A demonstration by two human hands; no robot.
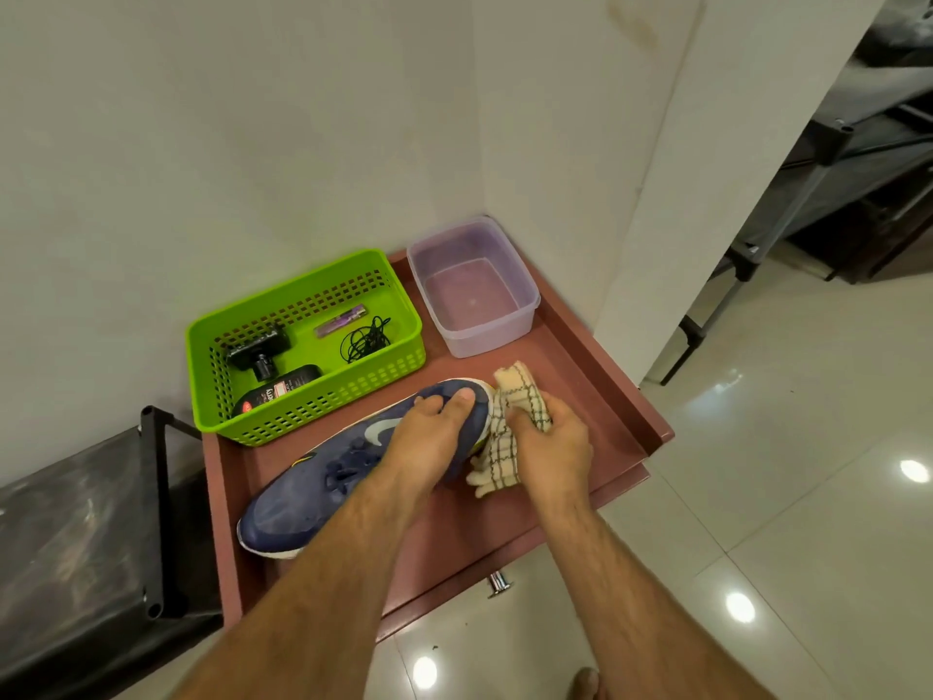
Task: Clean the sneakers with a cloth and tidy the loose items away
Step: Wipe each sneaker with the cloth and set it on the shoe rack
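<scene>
- Head view: reddish table (pixel 580 396) with raised rim, tucked into a wall corner; front and right edges face open tiled floor (pixel 757 497).
- Green basket (pixel 404 363), far left corner: black bottle (pixel 275 391), black gadget (pixel 257 348), purple lighter (pixel 339 320), coiled black cord (pixel 364 340).
- Clear tub (pixel 472 290), far right corner, just beside the basket.
- Navy sneaker (pixel 303 492) lies along the front-left, heel near the basket.
- Left hand (pixel 429 437) clasps the sneaker's heel, fingers curled over it.
- Right hand (pixel 550 442) closed around checked cloth (pixel 505 437), pressed against the heel.
- Black rack (pixel 151 507) stands at the table's left edge.
</scene>
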